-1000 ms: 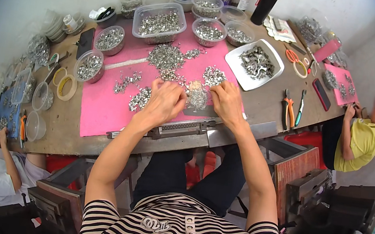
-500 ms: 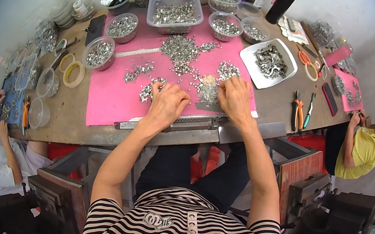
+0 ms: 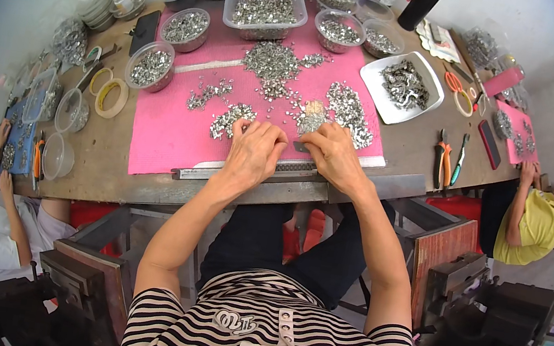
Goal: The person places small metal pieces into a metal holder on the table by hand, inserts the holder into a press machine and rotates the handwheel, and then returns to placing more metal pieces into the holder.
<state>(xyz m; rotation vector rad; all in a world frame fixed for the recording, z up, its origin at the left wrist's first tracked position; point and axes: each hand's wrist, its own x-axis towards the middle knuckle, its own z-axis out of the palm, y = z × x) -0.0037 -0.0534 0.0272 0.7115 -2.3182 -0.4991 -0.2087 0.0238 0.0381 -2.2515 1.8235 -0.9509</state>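
Note:
On a pink mat [image 3: 174, 148], my left hand [image 3: 255, 149] is closed, its thumb and fingers pinched together beside a small pile of shiny metal pieces [image 3: 231, 118]. Whatever it pinches is too small to make out. My right hand [image 3: 337, 155] is closed too, fingertips bent down over a thin dark plate [image 3: 300, 146], just in front of a heap of fine pin-like pieces [image 3: 312, 116]. Its fingers hide what they hold. Below both hands, a long metal track [image 3: 292, 168] lies along the table's front edge. Right of the pins spreads another pile of metal pieces [image 3: 350, 112].
Clear tubs of metal pieces, including a large rectangular one [image 3: 265, 12], stand at the back. A white dish [image 3: 402, 88], orange-handled pliers [image 3: 443, 161] and a phone [image 3: 488, 144] are on the right. Tape rolls [image 3: 112, 98] lie left. A person sits on each side.
My right hand has moved left and nearer the table's front edge, away from the right pile, which now shows more fully. My left hand has shifted slightly right; its fingers stay pinched.

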